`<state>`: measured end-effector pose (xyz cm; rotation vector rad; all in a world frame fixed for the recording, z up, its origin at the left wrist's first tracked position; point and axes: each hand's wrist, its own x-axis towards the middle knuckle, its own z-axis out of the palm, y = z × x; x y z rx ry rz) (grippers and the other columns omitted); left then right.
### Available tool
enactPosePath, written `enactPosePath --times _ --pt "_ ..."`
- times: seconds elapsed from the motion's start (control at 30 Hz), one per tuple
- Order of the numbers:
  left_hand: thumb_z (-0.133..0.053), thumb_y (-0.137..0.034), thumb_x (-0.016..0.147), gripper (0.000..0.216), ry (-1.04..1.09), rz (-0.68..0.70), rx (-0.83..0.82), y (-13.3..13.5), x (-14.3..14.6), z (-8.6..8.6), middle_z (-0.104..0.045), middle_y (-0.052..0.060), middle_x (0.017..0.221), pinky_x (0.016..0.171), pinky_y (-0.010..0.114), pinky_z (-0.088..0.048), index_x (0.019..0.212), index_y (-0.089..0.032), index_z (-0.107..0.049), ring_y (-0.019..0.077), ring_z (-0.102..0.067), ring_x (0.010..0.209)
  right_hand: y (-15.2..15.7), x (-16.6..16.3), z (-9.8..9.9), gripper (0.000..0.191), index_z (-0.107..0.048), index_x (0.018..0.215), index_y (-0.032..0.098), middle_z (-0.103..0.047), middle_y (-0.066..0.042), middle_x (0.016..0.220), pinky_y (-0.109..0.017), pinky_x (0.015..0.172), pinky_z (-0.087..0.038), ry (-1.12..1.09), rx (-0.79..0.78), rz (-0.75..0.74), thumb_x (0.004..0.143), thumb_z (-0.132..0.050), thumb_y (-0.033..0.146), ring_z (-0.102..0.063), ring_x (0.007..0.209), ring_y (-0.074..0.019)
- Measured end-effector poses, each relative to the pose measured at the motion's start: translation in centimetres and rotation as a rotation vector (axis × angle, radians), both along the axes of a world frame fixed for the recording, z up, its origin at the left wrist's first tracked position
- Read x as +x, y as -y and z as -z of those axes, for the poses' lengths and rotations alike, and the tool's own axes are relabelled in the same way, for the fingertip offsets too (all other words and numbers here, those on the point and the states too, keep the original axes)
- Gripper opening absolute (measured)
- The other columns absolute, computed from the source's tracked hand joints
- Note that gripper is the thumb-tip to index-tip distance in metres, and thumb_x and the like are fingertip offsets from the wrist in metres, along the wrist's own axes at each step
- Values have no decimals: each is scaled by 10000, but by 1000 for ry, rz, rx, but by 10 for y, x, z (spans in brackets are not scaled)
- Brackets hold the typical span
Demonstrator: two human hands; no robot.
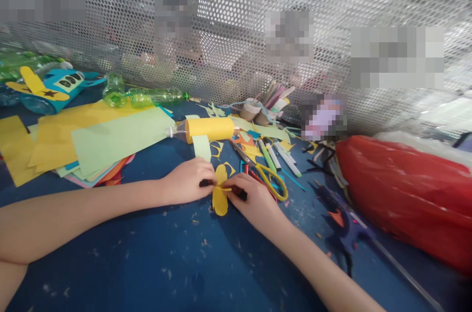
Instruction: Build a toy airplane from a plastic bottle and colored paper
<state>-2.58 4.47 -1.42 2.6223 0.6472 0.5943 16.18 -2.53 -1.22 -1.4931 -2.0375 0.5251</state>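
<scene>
Pinching a yellow paper cutout (220,205) at its middle with left hand (193,179) and right hand (258,197), over a blue table (165,263). Lying just beyond: yellow-handled scissors (245,155) and yellow-wrapped bottle (210,128). Farther right: glue gun (352,231).

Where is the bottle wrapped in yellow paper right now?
In the head view, the bottle lies on its side near the middle, just beyond the left hand, its neck pointing left toward the pale green sheet.

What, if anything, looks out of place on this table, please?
The glue gun lies beside the red bag, a small light glowing; it may be on, so that placement seems odd. Paper offcuts also lie scattered near the scissors.
</scene>
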Motion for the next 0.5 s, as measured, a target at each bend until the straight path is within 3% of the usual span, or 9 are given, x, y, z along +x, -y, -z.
enactPosePath --times 0.5 --pt "-542 -180 805 142 -16 31 5 -2 -3 4 -645 24 880 753 293 -434 880 -205 -659 178 -543 868 1 1 1 235 -656 851 213 -630 -30 860 -287 743 -509 -35 37 -59 757 -518 49 -613 802 -157"
